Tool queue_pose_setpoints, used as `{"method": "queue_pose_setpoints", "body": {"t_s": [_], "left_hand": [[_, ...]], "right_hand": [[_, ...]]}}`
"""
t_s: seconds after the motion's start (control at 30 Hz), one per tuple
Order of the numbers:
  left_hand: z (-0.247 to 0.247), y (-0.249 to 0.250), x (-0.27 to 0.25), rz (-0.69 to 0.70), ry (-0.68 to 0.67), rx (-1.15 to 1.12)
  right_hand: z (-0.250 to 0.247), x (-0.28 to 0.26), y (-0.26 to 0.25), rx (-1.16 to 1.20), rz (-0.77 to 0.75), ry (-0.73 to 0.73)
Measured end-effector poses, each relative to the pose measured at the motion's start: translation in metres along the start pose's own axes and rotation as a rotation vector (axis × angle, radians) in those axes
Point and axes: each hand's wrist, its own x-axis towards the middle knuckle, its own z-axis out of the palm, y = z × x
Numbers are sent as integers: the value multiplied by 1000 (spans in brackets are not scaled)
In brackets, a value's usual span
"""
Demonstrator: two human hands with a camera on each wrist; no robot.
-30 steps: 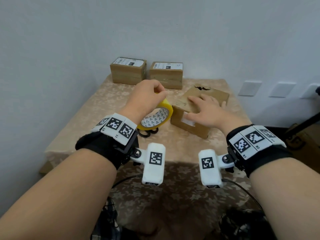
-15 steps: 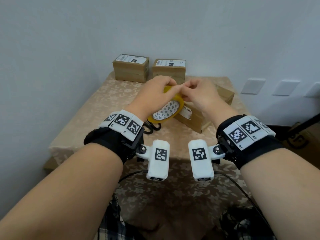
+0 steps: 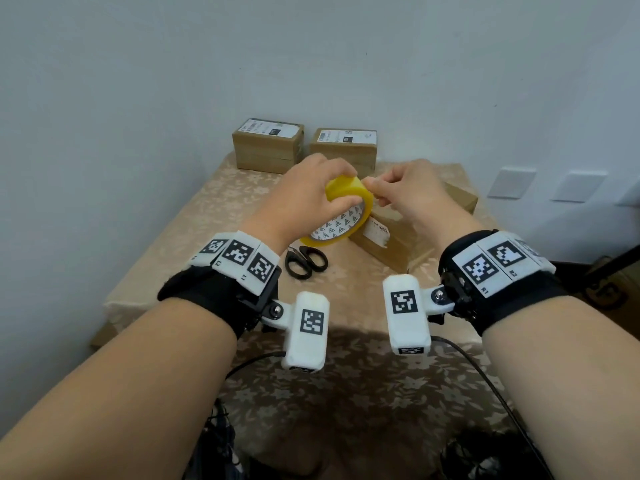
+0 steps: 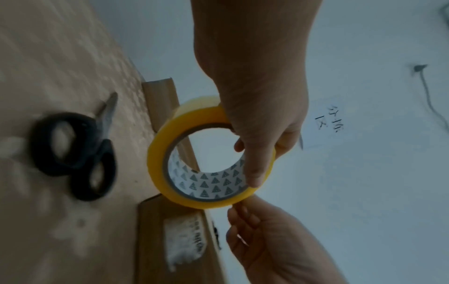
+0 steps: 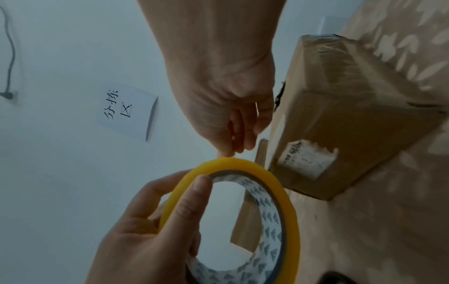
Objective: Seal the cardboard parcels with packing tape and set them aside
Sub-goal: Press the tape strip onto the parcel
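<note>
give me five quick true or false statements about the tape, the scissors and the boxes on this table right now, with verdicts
1. The left hand holds the yellow roll of packing tape up off the table. True.
2. The right hand grips the black-handled scissors. False: the scissors lie on the patterned tablecloth, and the right hand's fingertips are at the roll's edge.
3. Two labelled cardboard boxes stand side by side at the far edge by the wall. True.
4. The roll rests flat on top of the near cardboard parcel. False: it is held in the air beside the parcel.
5. The scissors lie on the near parcel. False: they lie on the cloth, left of it.
</note>
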Motion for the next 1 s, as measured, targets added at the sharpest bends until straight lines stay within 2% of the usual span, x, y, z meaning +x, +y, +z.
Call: {"method": "queue_pose_setpoints", "body": {"t_s": [0.1,0.17,0.27,0.63,1.0], "left_hand": [[-4,2,9,-29,-103,100],[0,3,11,-55,-222,172],[8,5,15,-74,-302,216],[15,8,31,-153,-392,213],[19,13,40,-147,-438,224]], "right_hand": [[-14,11,-4,-73,-25,81],[-18,15,-1,-125,-16,82],[-14,20,11,-174,18,73],[0,36,21,-339,1,60],[-1,40,28,-454,-25,2]]}}
